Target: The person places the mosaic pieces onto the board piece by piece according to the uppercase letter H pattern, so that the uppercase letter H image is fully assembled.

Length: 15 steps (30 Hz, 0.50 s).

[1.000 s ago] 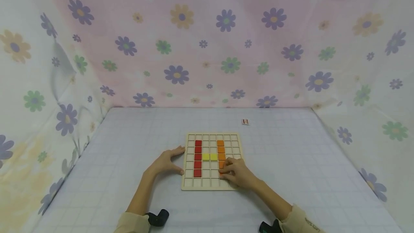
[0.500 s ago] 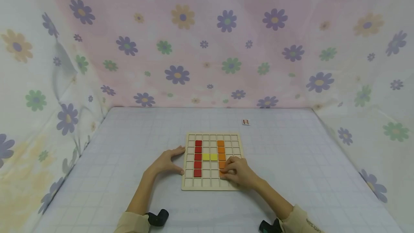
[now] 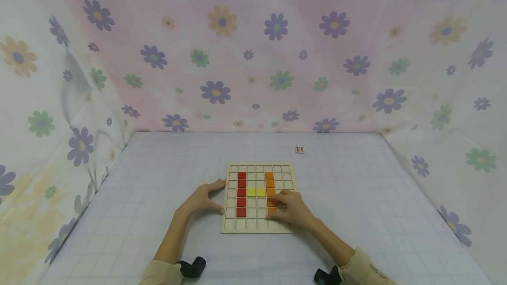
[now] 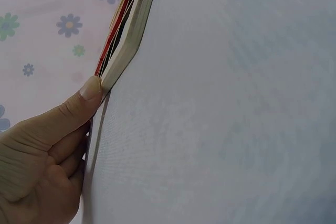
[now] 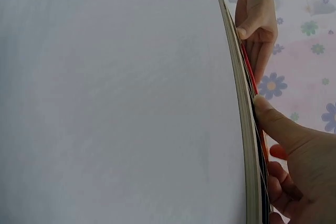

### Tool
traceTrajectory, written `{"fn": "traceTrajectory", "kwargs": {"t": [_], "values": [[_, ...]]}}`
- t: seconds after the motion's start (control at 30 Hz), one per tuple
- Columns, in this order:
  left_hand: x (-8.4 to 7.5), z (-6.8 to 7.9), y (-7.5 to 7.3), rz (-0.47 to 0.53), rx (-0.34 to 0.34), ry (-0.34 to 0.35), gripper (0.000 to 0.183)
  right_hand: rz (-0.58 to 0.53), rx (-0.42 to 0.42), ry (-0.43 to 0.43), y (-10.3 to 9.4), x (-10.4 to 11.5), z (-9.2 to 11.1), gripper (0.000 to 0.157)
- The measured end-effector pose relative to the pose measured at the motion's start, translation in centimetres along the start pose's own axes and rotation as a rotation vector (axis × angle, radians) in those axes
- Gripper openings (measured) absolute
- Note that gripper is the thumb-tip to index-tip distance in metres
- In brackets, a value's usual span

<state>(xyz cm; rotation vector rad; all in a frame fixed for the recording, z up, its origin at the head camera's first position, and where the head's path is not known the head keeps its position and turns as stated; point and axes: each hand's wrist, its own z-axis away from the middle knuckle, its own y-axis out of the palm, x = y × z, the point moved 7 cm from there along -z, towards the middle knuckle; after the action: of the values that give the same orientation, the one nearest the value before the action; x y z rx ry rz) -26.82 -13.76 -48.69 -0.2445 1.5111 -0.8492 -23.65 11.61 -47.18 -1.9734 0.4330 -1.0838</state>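
A pale wooden grid board [image 3: 240, 224] lies in the middle of the table in the head view. It holds a column of red tiles [image 3: 241, 192], a pair of yellow tiles [image 3: 255, 192] and a column of orange tiles [image 3: 270, 184], together shaped like an H. My left hand [image 3: 202, 198] rests its thumb and fingertips along the board's left edge, and its thumb [image 4: 90, 88] shows at that edge in the left wrist view. Over the lower orange column, my right hand [image 3: 295, 209] has thumb and index finger spread apart, with an orange tile [image 3: 271, 210] visible between them.
Behind the board lies a small card [image 3: 300, 149] with a reddish-brown pattern. A grid-marked white cloth [image 3: 158, 162] covers the table, with a flowered curtain [image 3: 253, 47] around it. Black wrist mounts [image 3: 193, 267] show at both sleeves.
My right hand's thumb and index finger have parted at the lower orange tiles, uncovering more of the bottom one. The left hand stays at the board's edge.
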Motion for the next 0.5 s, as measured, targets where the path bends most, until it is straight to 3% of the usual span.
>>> {"fn": "traceTrajectory", "kwargs": {"t": [0.2,0.33,0.5], "values": [[0.25,-0.02,0.26,0.008,-0.003,0.012,0.091,0.141,-0.017,0.07,0.24,0.48,0.13,0.058],[-0.37,0.21,0.1,-0.015,-0.014,0.038,0.089,0.121,0.014,0.06,-0.07,0.63,0.13,0.058],[-0.23,0.06,0.03,0.011,-0.006,0.016,0.089,0.033,0.098,0.035,-0.41,0.64,0.2,0.058]]}}
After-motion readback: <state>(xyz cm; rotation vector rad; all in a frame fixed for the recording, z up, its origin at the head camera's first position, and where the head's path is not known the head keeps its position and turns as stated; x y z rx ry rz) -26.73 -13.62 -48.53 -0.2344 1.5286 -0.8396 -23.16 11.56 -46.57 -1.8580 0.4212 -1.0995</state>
